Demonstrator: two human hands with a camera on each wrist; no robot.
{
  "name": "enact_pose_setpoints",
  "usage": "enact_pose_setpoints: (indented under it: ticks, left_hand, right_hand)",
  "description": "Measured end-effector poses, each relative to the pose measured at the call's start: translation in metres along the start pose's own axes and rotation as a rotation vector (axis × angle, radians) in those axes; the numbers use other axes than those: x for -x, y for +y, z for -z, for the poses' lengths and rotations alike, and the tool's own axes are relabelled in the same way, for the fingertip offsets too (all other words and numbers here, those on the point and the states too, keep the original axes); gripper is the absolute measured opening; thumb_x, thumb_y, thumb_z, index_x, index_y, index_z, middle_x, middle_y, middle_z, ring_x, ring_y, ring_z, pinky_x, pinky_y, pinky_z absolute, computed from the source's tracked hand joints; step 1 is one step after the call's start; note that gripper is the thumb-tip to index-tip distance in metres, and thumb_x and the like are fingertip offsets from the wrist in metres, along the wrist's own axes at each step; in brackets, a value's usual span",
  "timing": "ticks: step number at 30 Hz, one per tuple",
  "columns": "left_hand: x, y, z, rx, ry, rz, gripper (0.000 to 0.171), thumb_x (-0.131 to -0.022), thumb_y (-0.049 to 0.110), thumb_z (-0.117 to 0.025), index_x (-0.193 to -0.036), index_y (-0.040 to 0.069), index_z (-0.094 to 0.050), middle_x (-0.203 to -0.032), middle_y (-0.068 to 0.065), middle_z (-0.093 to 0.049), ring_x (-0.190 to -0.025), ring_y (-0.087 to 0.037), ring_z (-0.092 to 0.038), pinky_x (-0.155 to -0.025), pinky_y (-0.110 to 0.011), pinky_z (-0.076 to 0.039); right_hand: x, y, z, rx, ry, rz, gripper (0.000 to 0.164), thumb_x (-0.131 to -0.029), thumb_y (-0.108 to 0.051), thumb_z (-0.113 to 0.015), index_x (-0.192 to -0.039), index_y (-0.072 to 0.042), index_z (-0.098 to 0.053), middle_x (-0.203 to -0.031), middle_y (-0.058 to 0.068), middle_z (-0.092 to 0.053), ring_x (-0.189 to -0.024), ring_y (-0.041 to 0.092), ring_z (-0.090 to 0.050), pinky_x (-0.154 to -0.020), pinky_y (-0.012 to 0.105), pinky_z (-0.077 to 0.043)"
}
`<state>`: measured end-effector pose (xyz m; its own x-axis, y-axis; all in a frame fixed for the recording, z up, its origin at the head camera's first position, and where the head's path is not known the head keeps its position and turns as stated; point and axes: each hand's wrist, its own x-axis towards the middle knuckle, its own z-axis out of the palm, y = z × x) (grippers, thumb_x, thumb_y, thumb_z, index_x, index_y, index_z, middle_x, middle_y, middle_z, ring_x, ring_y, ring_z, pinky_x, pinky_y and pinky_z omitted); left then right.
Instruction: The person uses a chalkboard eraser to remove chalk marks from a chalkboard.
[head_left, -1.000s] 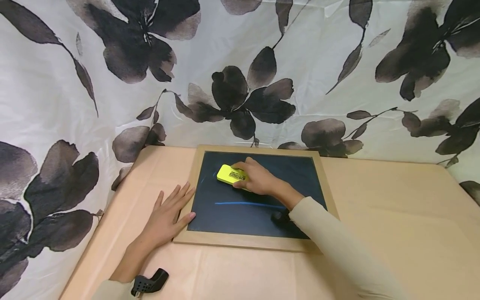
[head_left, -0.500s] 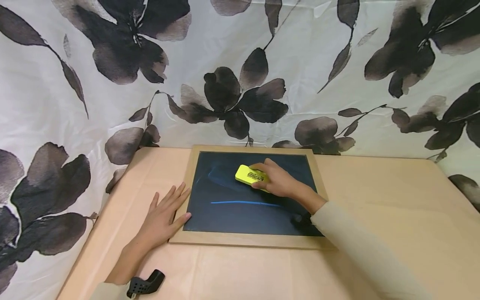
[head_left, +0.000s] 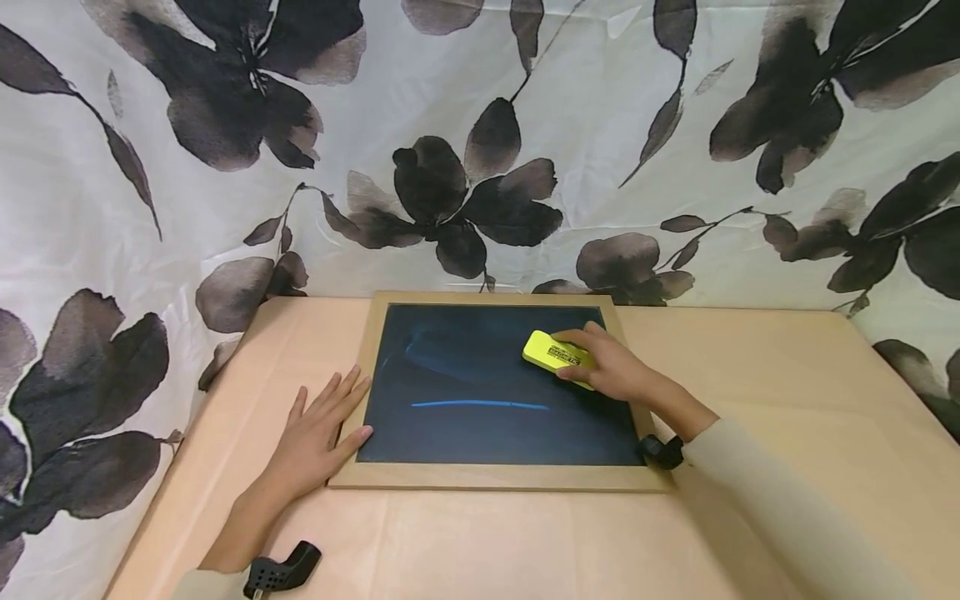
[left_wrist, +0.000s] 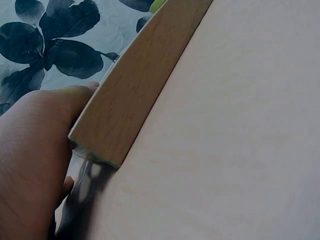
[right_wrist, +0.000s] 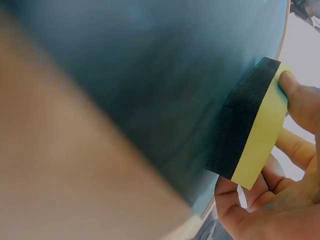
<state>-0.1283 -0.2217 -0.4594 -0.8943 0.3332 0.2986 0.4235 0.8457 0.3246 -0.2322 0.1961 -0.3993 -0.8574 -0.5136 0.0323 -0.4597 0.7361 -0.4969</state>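
A dark chalkboard (head_left: 465, 433) in a pale wooden frame (head_left: 495, 477) lies on the table. My right hand (head_left: 611, 367) grips a yellow eraser (head_left: 551, 352) over the board's right part. In the right wrist view the eraser (right_wrist: 257, 135) shows its black felt side against the board, thumb on one edge and fingers round the other. Across the board's lower half runs a blue line (head_left: 480, 404); faint blue smears (head_left: 427, 350) mark the upper left. My left hand (head_left: 318, 437) lies with fingers spread, its fingertips and thumb at the frame's left side.
The pale wooden table (head_left: 765, 392) stretches out around the board. Behind it hangs a white cloth (head_left: 585, 167) printed with dark flowers. Black camera mounts sit on the left wrist (head_left: 281, 571) and the right wrist (head_left: 662, 452).
My right hand has slid the eraser rightward across the board's upper half, from the left part to the right. The left hand keeps its place at the frame; the view has shifted slightly.
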Motion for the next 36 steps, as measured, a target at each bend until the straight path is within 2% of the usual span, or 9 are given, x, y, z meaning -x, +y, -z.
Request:
enact_pose_setpoints:
  ticks: [9, 15, 25, 36]
  left_hand:
    - [0.001, 0.000, -0.002, 0.016, -0.002, 0.000, 0.064, -0.085, 0.043, -0.054, -0.140, 0.020, -0.030, -0.146, -0.002, -0.021, -0.130, -0.031, -0.021, -0.098, -0.060, -0.003]
    - [0.005, 0.002, -0.004, 0.023, -0.013, 0.008, 0.064, -0.085, 0.042, -0.054, -0.141, 0.021, -0.029, -0.146, -0.001, -0.020, -0.131, -0.031, -0.020, -0.099, -0.059, -0.002]
    - [0.004, 0.001, -0.001, 0.017, -0.002, -0.003, 0.064, -0.085, 0.042, -0.054, -0.141, 0.020, -0.030, -0.146, -0.003, -0.020, -0.130, -0.031, -0.021, -0.099, -0.059, -0.001]
    - [0.001, 0.003, 0.000, 0.025, 0.011, -0.001, 0.063, -0.086, 0.041, -0.055, -0.140, 0.019, -0.032, -0.146, -0.003, -0.022, -0.130, -0.032, -0.022, -0.098, -0.059, -0.002]
  right_hand:
    - [0.020, 0.018, 0.007, 0.008, 0.018, -0.019, 0.058, -0.077, -0.026, -0.070, -0.128, -0.009, -0.049, -0.099, 0.008, -0.047, -0.085, 0.023, -0.045, -0.073, 0.037, -0.038]
    - [0.024, 0.020, 0.006, -0.030, 0.031, -0.024, 0.057, -0.076, -0.026, -0.071, -0.127, -0.010, -0.050, -0.096, 0.007, -0.046, -0.083, 0.022, -0.043, -0.070, 0.034, -0.037]
    - [0.020, 0.019, 0.002, -0.044, 0.072, 0.006, 0.057, -0.074, -0.026, -0.073, -0.123, -0.007, -0.053, -0.091, 0.006, -0.047, -0.079, 0.021, -0.042, -0.066, 0.032, -0.035]
    - [0.003, 0.000, -0.002, 0.014, 0.092, 0.027, 0.055, -0.073, -0.025, -0.074, -0.121, -0.004, -0.055, -0.083, 0.006, -0.044, -0.073, 0.020, -0.041, -0.061, 0.030, -0.033]
